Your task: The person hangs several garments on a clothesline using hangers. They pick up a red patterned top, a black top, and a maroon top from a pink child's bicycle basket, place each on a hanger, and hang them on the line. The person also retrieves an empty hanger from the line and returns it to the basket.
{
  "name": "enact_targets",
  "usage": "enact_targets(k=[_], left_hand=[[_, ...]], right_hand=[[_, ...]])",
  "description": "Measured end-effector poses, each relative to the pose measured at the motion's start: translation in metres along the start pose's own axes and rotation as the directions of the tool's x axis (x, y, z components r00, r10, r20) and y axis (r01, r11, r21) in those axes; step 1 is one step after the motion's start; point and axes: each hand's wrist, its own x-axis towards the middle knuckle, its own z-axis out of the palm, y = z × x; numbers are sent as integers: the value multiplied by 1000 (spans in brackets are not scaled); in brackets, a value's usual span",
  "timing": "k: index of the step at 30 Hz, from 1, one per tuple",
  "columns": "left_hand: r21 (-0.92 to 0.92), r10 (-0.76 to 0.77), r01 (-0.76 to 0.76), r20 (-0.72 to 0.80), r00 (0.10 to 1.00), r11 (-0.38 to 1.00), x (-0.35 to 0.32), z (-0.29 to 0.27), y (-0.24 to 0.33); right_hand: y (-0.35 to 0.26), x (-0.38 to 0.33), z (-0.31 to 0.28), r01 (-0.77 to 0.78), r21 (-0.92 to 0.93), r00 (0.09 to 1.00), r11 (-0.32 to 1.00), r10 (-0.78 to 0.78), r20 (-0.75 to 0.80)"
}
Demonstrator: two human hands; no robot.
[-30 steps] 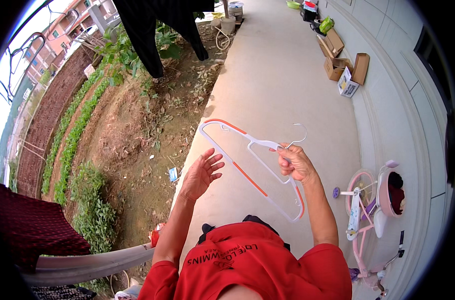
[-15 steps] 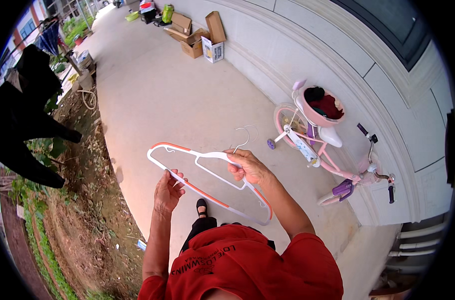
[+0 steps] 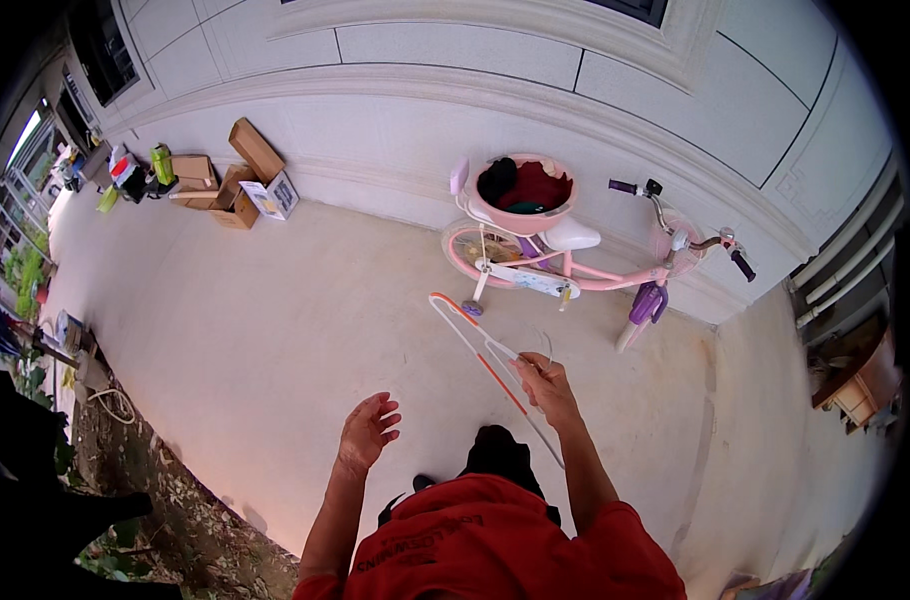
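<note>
My right hand [image 3: 546, 388] grips a white clothes hanger [image 3: 482, 349] with orange strips by its neck, just below the hook. The hanger is seen nearly edge-on, slanting from upper left to lower right, and nothing hangs on it. To its left, my left hand [image 3: 368, 430] is raised with nothing in it, fingers apart and slightly curled, not touching the hanger. Beyond the hanger, a pink basin [image 3: 548, 220] holding dark red and black cloth sits on the back of a pink child's bicycle [image 3: 615, 283] with a white seat.
The bicycle stands along a pale wall [image 3: 415, 160]. Cardboard boxes [image 3: 237, 205] and a green container [image 3: 162, 163] are at the far left by that wall. Dark cloth [image 3: 45, 500] hangs at the lower left, over soil at the concrete's edge. Pale pipes [image 3: 855, 265] run at the right.
My left hand has let go of the hanger and moved apart. My right hand still holds it, now turned nearly edge-on. The view has swung right toward the wall and bicycle.
</note>
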Motion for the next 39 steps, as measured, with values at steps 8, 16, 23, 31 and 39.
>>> enact_targets(k=[8,16,23,31,39], left_hand=[[211,-110,94,67,992,973,125,105,29],[408,-31,-29,138,990,913,269,229,62],[646,115,-117,45,992,754,414,294,103],[901,452,-426,348,821,80,592,355,134],[968,267,-112,171,948,-223,636,399,141]], right_hand=[[-3,61,-93,-27,2,965,1000,27,-263],[-53,140,-162,-44,115,950,992,77,-302],[-58,169,-181,24,162,861,987,62,-505],[-68,213,-154,109,221,637,969,103,-764],[-71,253,-103,255,334,515,908,165,-841]])
